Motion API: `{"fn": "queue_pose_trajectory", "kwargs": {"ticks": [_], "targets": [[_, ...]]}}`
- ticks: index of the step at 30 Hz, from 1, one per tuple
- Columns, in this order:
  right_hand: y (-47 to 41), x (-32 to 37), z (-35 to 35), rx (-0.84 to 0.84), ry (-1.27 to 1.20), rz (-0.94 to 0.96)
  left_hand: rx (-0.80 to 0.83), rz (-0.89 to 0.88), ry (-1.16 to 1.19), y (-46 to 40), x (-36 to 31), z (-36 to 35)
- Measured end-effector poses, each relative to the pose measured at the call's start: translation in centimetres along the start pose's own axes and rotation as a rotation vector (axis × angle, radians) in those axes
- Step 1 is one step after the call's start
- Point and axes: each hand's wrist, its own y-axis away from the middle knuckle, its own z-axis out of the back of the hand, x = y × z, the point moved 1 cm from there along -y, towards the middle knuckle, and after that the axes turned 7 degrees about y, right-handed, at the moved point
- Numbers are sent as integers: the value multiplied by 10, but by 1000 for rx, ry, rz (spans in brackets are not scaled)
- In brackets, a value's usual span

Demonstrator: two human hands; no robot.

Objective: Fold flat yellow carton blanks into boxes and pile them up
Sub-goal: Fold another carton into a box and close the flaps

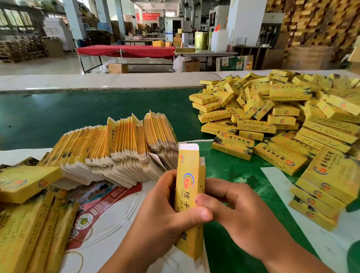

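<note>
Both my hands hold one yellow carton (189, 178) upright at the bottom centre, partly opened into a box shape, its white top flap standing up. My left hand (161, 217) grips it from the left with the thumb across its front. My right hand (232, 209) grips it from the right, thumb pressing its lower front. Behind it, a long row of flat yellow blanks (116, 150) leans on edge. A big loose pile of folded yellow boxes (279, 117) covers the table on the right.
Larger yellow boxes (22, 230) lie stacked at the left edge. Printed sheets (99, 204) and a rubber band (77, 260) lie on the white surface under my left arm. A green belt (68, 113) runs across the table. Stacks of cartons (310, 12) fill the far right background.
</note>
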Motion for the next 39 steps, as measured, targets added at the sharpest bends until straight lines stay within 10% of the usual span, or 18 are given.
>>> {"fn": "queue_pose_trajectory", "kwargs": {"ticks": [22, 39], "targets": [[-3, -7, -21, -354, 204, -54, -585, -137, -378, 1, 1, -9], [-7, -10, -15, -520, 95, 47, -531, -241, -254, 6, 1, -21]]}}
